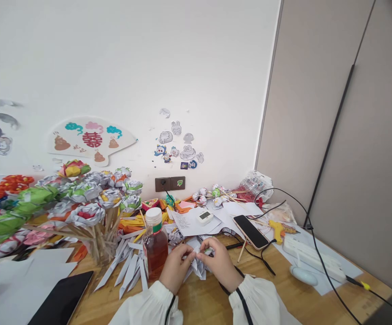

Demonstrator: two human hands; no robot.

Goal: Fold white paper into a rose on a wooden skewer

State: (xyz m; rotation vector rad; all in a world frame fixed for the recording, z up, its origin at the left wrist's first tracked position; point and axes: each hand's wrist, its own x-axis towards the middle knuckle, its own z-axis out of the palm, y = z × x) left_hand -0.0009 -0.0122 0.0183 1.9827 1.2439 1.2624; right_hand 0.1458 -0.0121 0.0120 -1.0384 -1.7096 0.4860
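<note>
Left hand and right hand together near front edge of table, both pinched on paper. Paper lies between hands, equally near each; long axis not discernible. Bottle just left of left hand; phone beyond right hand.

Folded paper: white-grey, faint print. Sleeves: white, black strap.
Bottle: amber-red liquid, white cap, green-red label.
Paper flowers: silver-grey with red, green, yellow centres.
Phone: black screen, pinkish rim.
Glue gun: yellow.
Power strip: white.
Tablet: black.
Desk: light brown wood grain.
Wall fan cutout: cream, red character, teal and pink clouds.
</note>
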